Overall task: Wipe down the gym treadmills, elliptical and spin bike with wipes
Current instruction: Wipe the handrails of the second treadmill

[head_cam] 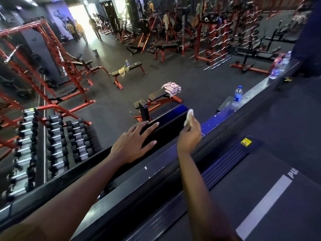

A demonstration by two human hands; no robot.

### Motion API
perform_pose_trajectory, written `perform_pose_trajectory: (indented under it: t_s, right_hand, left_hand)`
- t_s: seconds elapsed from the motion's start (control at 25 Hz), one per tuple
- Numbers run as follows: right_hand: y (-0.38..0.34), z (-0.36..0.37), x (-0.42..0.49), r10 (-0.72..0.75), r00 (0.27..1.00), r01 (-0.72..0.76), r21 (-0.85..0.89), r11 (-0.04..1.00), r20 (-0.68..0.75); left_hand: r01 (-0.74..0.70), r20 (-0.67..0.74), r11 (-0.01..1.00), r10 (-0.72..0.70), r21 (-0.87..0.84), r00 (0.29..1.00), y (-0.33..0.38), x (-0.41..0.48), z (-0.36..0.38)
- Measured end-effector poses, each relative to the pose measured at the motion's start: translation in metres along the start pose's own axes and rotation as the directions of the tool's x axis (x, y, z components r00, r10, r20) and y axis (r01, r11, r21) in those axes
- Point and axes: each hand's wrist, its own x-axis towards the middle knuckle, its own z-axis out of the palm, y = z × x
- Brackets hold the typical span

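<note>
1. Head view looks down from a raised level onto a dark rubber gym floor [107, 101] crowded with red-framed machines. People stand by the bright doorway, too small to detail.
2. Black treadmill [251, 197] sits lower right, with a dark belt, a white stripe, cut-off lettering and a blue-lit ribbed side rail.
3. Long glossy black ledge [257, 94] runs diagonally just ahead of the treadmill, scuffed and showing blue reflections.
4. Tiered dumbbell rack [57, 145], black heads and chrome handles, is down on the left.
5. Red-and-black adjustable bench [157, 96] stands on the floor beyond the hands, with a striped cloth on its far end.
6. Black flat rectangular panel [166, 126] stands at the ledge's edge. Cannot tell if it is part of the treadmill.
7. Left hand [133, 145] lies flat on the panel top, fingers straight and spread, grasping nothing. It looks like a brace.
8. Right hand [190, 134] pinches a crumpled white wipe [189, 116], which touches the panel's right end.
9. Clear plastic water bottle [237, 97] with a blue cap and label stands upright on the ledge, right of the wipe and apart from it.
10. Step in hand, as I judge it, is wiping the panel at this treadmill's front. The belt, elliptical and spin bike are likely still to do.
11. Next move calls for dragging the wipe along the panel's top and face, so the left hand has to shift off. Keep clear of the bottle.
</note>
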Motion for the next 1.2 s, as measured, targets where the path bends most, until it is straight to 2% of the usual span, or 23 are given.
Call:
perform_pose_trajectory:
  t_s: [0.08, 0.16, 0.2, 0.24, 0.28, 0.32, 0.36, 0.4, 0.44, 0.52, 0.6, 0.64, 0.76, 0.84, 0.96, 1.08, 1.12, 1.2]
  right_hand:
    - [-0.007, 0.005, -0.008, -0.059, 0.995, 0.06, -0.018, 0.998, 0.08]
    - [-0.008, 0.004, -0.027, 0.022, 0.962, -0.016, -0.026, 1.0, 0.273]
    - [-0.009, 0.003, -0.042, 0.06, 0.946, -0.061, -0.005, 0.998, 0.317]
    - [-0.011, 0.001, -0.063, 0.053, 0.959, -0.071, 0.057, 0.996, 0.279]
    - [-0.008, -0.002, -0.079, -0.013, 0.973, 0.0, 0.057, 0.998, 0.23]
    - [-0.008, -0.007, -0.096, -0.136, 0.964, 0.125, 0.059, 0.99, 0.227]
    - [-0.003, -0.009, -0.108, -0.248, 0.936, 0.26, -0.017, 0.965, 0.248]
    - [0.006, -0.01, -0.106, -0.276, 0.913, 0.305, -0.053, 0.951, 0.301]
    - [0.005, -0.013, -0.093, -0.242, 0.918, 0.272, -0.052, 0.961, 0.313]
    - [-0.001, -0.016, -0.054, -0.152, 0.978, 0.157, -0.021, 0.987, 0.141]
    - [0.001, -0.013, -0.015, -0.182, 0.983, 0.182, -0.057, 0.982, 0.005]
    - [0.002, -0.009, -0.002, -0.165, 0.986, 0.166, -0.069, 0.984, 0.014]
    - [-0.001, 0.0, -0.007, -0.114, 0.988, 0.121, -0.063, 0.991, 0.103]
    - [-0.006, -0.007, -0.028, -0.086, 0.966, 0.105, -0.067, 0.992, 0.243]
    - [-0.008, -0.015, -0.069, -0.04, 0.86, 0.089, -0.071, 0.994, 0.51]
    - [-0.01, -0.023, -0.11, -0.103, 0.795, 0.116, 0.016, 0.993, 0.598]
    - [-0.009, -0.027, -0.112, -0.118, 0.808, 0.119, 0.037, 0.992, 0.576]
    - [0.002, -0.026, -0.091, -0.117, 0.923, 0.123, 0.008, 0.992, 0.367]
  left_hand:
    - [0.0, -0.002, 1.0, 0.0, -0.002, 1.0, 0.0, 0.0, 0.0]
    - [-0.003, -0.004, 1.0, 0.003, -0.006, 1.0, -0.001, 0.001, 0.001]
    - [-0.004, -0.005, 1.0, 0.004, -0.01, 1.0, -0.001, 0.001, 0.0]
    - [-0.003, -0.004, 1.0, 0.003, -0.015, 1.0, -0.001, 0.001, 0.0]
    - [-0.003, -0.004, 1.0, 0.003, -0.021, 1.0, -0.001, 0.001, 0.0]
    - [-0.005, -0.002, 1.0, 0.005, -0.025, 1.0, -0.001, 0.0, 0.0]
    - [-0.004, 0.002, 1.0, 0.005, -0.031, 1.0, 0.0, 0.0, 0.0]
    - [-0.001, 0.011, 0.999, 0.002, -0.037, 1.0, 0.0, -0.001, -0.001]
    - [0.0, 0.021, 0.999, 0.001, -0.042, 1.0, 0.0, -0.001, -0.002]
    - [0.001, 0.027, 0.999, 0.0, -0.038, 1.0, -0.001, -0.001, -0.003]
    - [-0.001, 0.028, 1.0, 0.002, -0.028, 1.0, 0.0, 0.0, -0.004]
    - [0.0, 0.029, 1.0, 0.001, -0.029, 1.0, 0.0, 0.001, -0.004]
    - [0.02, 0.04, 0.999, -0.018, -0.042, 0.999, 0.0, 0.001, -0.005]
    - [0.021, 0.044, 0.997, -0.018, -0.068, 0.999, -0.002, 0.001, -0.005]
    - [-0.01, 0.006, 0.983, 0.012, -0.181, 1.0, -0.01, -0.007, -0.004]
    - [-0.024, -0.03, 0.983, 0.019, -0.184, 0.999, -0.025, -0.029, -0.006]
    - [-0.027, -0.03, 0.987, 0.022, -0.157, 0.999, -0.03, -0.038, -0.007]
    - [-0.027, -0.016, 0.995, 0.025, -0.1, 1.0, -0.036, -0.052, -0.009]
